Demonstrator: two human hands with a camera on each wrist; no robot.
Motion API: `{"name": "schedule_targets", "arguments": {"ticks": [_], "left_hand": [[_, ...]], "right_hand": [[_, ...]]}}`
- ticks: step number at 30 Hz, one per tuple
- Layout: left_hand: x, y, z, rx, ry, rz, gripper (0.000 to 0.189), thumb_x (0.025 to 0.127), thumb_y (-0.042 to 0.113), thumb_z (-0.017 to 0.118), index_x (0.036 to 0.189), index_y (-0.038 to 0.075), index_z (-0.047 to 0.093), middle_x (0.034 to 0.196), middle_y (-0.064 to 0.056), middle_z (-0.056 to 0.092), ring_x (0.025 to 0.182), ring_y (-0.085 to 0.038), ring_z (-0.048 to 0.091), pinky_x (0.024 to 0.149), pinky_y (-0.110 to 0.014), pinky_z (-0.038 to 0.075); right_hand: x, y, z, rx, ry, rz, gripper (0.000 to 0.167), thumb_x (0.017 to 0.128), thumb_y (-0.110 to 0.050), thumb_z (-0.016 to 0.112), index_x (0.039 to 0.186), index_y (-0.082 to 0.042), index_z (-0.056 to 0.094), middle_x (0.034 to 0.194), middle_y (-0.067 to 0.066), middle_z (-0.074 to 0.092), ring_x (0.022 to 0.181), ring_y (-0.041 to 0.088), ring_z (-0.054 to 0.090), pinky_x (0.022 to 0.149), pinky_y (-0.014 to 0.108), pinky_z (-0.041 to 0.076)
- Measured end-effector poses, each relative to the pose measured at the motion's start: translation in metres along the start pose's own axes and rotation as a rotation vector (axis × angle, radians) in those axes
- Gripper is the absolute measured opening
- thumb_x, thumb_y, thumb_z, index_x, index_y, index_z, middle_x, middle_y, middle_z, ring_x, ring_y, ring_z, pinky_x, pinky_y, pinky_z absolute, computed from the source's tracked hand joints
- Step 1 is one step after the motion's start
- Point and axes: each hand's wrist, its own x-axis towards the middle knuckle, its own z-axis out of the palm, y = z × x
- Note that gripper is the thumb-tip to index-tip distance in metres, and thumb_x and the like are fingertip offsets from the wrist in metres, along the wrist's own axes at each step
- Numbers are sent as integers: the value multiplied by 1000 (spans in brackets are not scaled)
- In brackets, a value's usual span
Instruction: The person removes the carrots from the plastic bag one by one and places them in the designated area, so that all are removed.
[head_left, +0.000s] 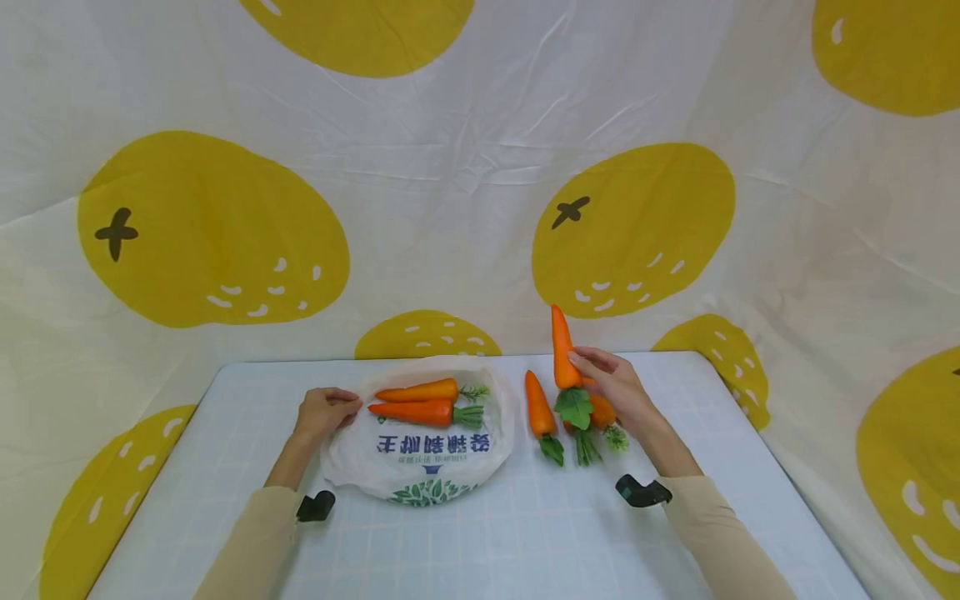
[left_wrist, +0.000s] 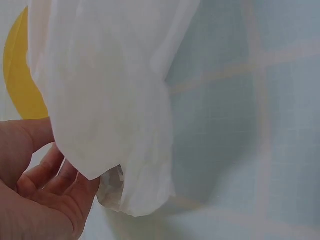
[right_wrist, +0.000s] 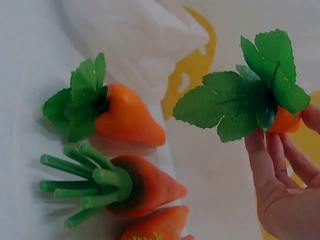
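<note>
My left hand (head_left: 324, 410) pinches the left edge of a white plastic bag (head_left: 352, 462) printed with blue characters and green leaves. In the left wrist view, the bag's side (left_wrist: 107, 100) hangs beside the thumb and fingers. Two orange carrots lie on the bag, one with feathery greens (head_left: 416, 391) above one with cut green stalks (head_left: 411, 412). My right hand (head_left: 618, 385) holds up a carrot (head_left: 562, 350) by its thick end, tip upward, its broad leaves (right_wrist: 227, 107) hanging toward me. Below it are a leafy carrot (head_left: 537, 406), a stalked carrot (right_wrist: 152, 185) and a feathery-topped carrot (head_left: 602, 411), partly hidden.
Everything lies on a pale checked table (head_left: 480, 550). A white cloth (head_left: 450, 233) with large yellow fruit prints hangs behind the table and at its sides. A black wrist device (head_left: 317, 506) sits near the left cuff, another black device (head_left: 642, 492) near the right.
</note>
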Motion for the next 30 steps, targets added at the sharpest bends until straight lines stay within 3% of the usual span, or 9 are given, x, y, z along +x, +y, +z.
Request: {"name": "schedule_targets", "arguments": {"ticks": [5, 9, 16, 23, 30], "left_hand": [[3, -3, 1, 14, -1, -3, 30, 97, 9, 70, 117, -12, 66, 103, -24, 71, 74, -15, 65, 66, -20, 57], [5, -4, 2, 19, 8, -15, 29, 97, 9, 70, 117, -10, 67, 104, -24, 71, 75, -16, 65, 68, -20, 57], [5, -5, 2, 0, 7, -16, 29, 96, 9, 70, 116, -11, 67, 102, -23, 71, 74, -14, 64, 67, -21, 58], [7, -5, 2, 10, 13, -27, 28, 97, 10, 70, 117, -10, 68, 104, -23, 71, 76, -15, 65, 67, -19, 57], [6, -5, 2, 6, 8, -13, 28, 96, 9, 70, 116, -11, 68, 101, -23, 72, 73, -13, 65, 67, -21, 58]], "right_hand": [[-1, 7, -17, 7, 17, 33, 72, 93, -52, 70, 149, -8, 53, 145, 11, 55, 114, 14, 60, 95, 24, 53], [-3, 11, -30, -8, 25, 5, 72, 97, -51, 67, 150, -6, 50, 145, 9, 55, 114, 9, 60, 98, 25, 52], [-4, 20, -53, 27, 63, -19, 70, 97, -48, 67, 149, -4, 51, 118, -12, 64, 104, 7, 63, 93, 22, 52], [-6, 29, -74, 34, 84, -21, 69, 98, -46, 67, 150, -5, 51, 114, -19, 65, 101, 4, 63, 90, 19, 52], [-5, 40, -95, 8, 130, 39, 73, 96, -51, 66, 153, -9, 49, 108, -23, 65, 102, 3, 59, 89, 17, 48]]}}
